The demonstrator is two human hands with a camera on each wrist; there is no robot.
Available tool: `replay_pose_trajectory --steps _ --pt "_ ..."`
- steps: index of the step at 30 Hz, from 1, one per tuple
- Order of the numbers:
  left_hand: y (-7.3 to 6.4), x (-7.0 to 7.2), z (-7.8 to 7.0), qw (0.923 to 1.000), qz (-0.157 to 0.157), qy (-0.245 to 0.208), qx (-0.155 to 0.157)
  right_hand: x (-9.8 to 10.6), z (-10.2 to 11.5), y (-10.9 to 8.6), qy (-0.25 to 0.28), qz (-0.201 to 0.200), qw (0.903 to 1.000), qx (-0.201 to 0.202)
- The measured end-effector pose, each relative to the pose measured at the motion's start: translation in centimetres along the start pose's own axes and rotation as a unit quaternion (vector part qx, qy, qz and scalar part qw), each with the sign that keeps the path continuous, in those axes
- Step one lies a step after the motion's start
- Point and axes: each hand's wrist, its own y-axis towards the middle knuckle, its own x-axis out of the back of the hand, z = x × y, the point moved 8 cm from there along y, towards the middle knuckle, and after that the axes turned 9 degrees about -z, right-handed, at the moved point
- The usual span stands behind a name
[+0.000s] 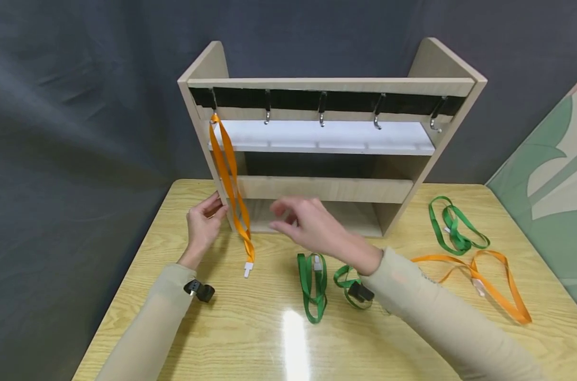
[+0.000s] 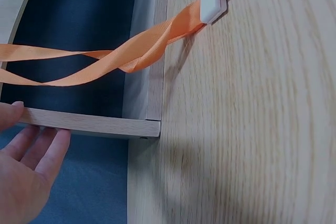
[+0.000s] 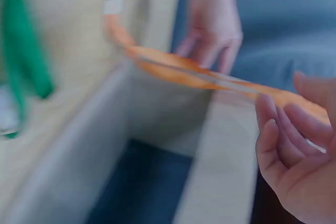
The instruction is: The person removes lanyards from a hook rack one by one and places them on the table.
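An orange lanyard (image 1: 231, 180) hangs from the leftmost hook of a wooden rack (image 1: 324, 189), its white clip (image 1: 248, 269) at the lower end. My left hand (image 1: 205, 225) holds the front edge of the rack's left side panel (image 2: 89, 123), thumb on one face and fingers on the other. To the right of the hanging lanyard, my right hand (image 1: 312, 225) is in front of the lower shelf, fingers loosely bent and nothing in them. In the right wrist view the orange strap passes behind those fingers (image 3: 273, 140).
Several bare hooks (image 1: 322, 108) line the rack's black strip. On the table (image 1: 241, 328) lie a folded green lanyard (image 1: 312, 288), another green lanyard (image 1: 345, 280) partly behind my right wrist, a green one (image 1: 455, 227) at the right and an orange one (image 1: 505, 275) near it.
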Motion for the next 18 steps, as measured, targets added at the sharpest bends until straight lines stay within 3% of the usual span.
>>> replay_pose_trajectory --steps 5,9,13,18 --pt "0.1 0.0 0.1 0.9999 0.000 -0.013 0.011 1.5 2.4 4.5 0.030 -0.089 0.9956 -0.004" --pt "0.1 0.2 -0.1 0.9999 -0.004 -0.010 0.007 2.0 3.6 6.8 0.049 -0.127 0.9906 -0.017" --pt "0.1 0.2 -0.2 1.0000 -0.008 -0.005 -0.001 2.1 4.3 8.5 0.068 -0.141 0.9871 -0.031" --pt "0.1 0.1 -0.1 0.9999 -0.011 -0.004 0.003 1.7 4.2 10.2 0.098 -0.126 0.9847 -0.071"
